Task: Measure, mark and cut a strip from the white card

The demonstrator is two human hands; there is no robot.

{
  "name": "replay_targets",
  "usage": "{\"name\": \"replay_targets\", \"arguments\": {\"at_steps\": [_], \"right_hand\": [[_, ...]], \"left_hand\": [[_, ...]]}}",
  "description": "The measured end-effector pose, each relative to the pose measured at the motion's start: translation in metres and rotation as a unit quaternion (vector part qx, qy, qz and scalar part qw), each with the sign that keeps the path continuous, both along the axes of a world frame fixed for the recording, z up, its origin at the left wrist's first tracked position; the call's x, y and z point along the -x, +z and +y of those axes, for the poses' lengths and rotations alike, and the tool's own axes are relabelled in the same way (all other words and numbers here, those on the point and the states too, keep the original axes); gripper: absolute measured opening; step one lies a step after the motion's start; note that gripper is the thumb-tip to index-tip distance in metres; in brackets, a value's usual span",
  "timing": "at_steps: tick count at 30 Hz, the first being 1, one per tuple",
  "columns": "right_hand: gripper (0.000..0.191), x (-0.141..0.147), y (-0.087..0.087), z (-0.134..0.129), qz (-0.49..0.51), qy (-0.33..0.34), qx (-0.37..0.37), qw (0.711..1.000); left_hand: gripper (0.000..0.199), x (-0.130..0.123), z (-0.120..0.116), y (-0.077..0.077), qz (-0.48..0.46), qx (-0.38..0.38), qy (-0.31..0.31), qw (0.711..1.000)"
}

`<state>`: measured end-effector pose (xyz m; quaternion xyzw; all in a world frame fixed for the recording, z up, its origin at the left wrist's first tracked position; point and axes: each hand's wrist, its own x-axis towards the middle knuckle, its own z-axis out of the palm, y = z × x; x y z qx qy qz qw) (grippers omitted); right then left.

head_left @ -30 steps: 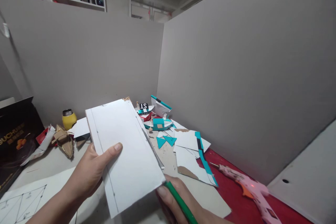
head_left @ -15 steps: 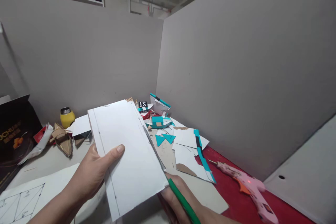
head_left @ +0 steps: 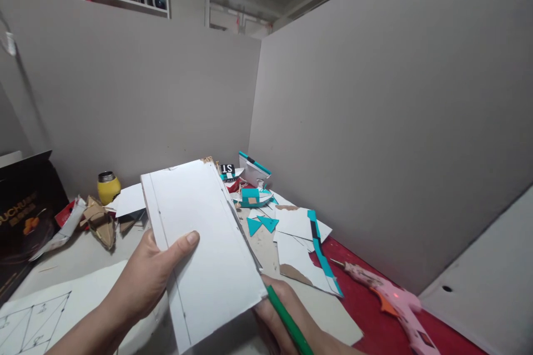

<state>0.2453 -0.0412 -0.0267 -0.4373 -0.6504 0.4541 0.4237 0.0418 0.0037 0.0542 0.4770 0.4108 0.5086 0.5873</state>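
A white sheet of cardboard (head_left: 208,266) stands tilted before me, with a pencil line and small marks along its left side. My left hand (head_left: 156,266) is closed on its left edge, thumb flat on the front and the other fingers hidden behind. At the lower right corner is my right hand (head_left: 287,305), partly covered by the sheet. A slim green pen-like tool (head_left: 289,319) lies in its grip, one end against the corner; its tip is not visible. Along the right side, a narrow strip of the cardboard (head_left: 239,219) stands slightly apart from the front face.
A pink glue gun (head_left: 387,294) with a red light lies on the red surface at right. Beyond the sheet are small model boats (head_left: 252,197), teal triangles (head_left: 267,223) and cardboard scraps (head_left: 297,266). A yellow jar (head_left: 108,187), brown cardboard boat (head_left: 100,224) and drawing (head_left: 37,310) are at left.
The whole view has shifted slightly downward and to the right. Both hands keep their hold, and the sheet and green tool stay almost where they were.
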Motion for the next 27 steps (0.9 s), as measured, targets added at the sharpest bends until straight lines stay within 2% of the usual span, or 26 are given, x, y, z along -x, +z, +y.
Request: {"name": "replay_targets", "arguments": {"at_steps": [5,11,15,22,25,27], "right_hand": [[0.041,0.000,-0.002,0.006,0.007,-0.029,-0.039,0.999],[0.034,0.000,0.005,0.003,0.047,-0.005,-0.039,0.998],[0.040,0.002,0.011,0.000,0.047,0.002,-0.056,0.997],[0.053,0.006,0.020,-0.006,0.046,-0.009,0.051,0.998],[0.054,0.006,0.023,-0.006,0.066,-0.009,0.038,0.997],[0.052,0.005,0.021,-0.004,0.075,0.006,0.013,0.997]], "left_hand": [[0.066,-0.002,-0.002,-0.003,0.015,0.005,-0.013,1.000],[0.066,-0.002,-0.002,-0.002,0.003,0.014,-0.015,1.000],[0.063,-0.001,-0.002,-0.003,-0.001,0.014,-0.020,1.000],[0.058,0.003,-0.001,0.002,-0.003,0.016,-0.036,0.999],[0.047,0.014,0.006,0.009,-0.025,0.024,-0.070,0.997],[0.034,0.021,0.013,0.011,-0.038,0.023,-0.070,0.997]]}}
